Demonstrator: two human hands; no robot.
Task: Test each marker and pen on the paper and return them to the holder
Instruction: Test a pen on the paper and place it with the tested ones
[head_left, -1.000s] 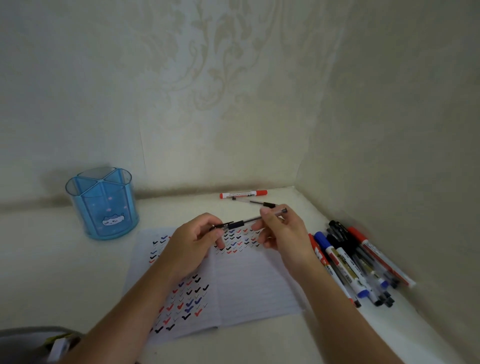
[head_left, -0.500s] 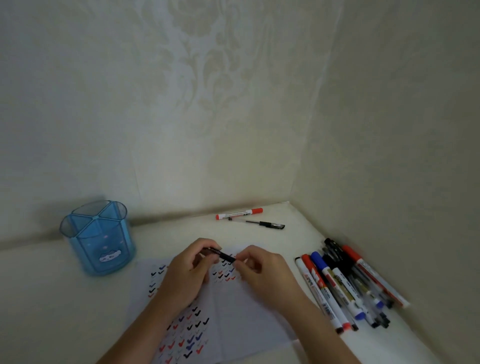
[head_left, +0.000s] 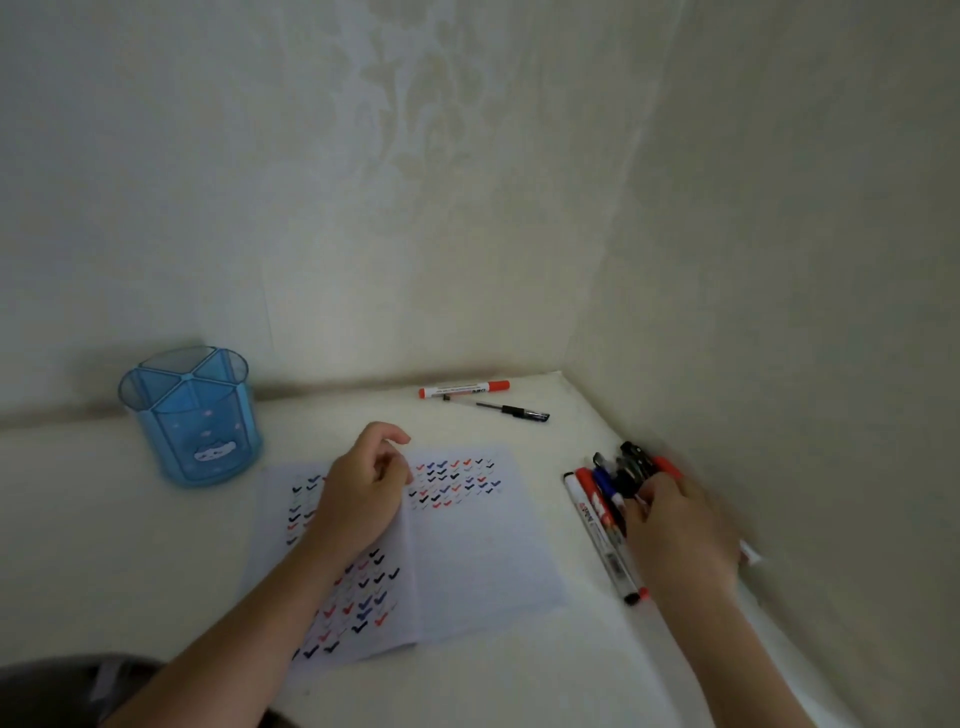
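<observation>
A blue translucent pen holder (head_left: 208, 431) with several compartments stands at the back left; I see no pens in it. The lined paper (head_left: 478, 561) lies open in the middle, covered with black, red and blue tick marks. My left hand (head_left: 358, 493) rests on the paper with fingers loosely curled and nothing visible in it. My right hand (head_left: 675, 530) lies blurred over the pile of markers and pens (head_left: 597, 512) by the right wall; whether its fingers hold one is hidden. A red-capped marker (head_left: 462, 389) and a black pen (head_left: 514, 412) lie at the back.
The white table sits in a corner, with walls close behind and on the right. A dark object (head_left: 62, 686) shows at the bottom left edge.
Both hands held a black pen over the paper before. The right hand has since swung right onto the pile, the left hand has stayed on the paper, and that pen is out of sight.
</observation>
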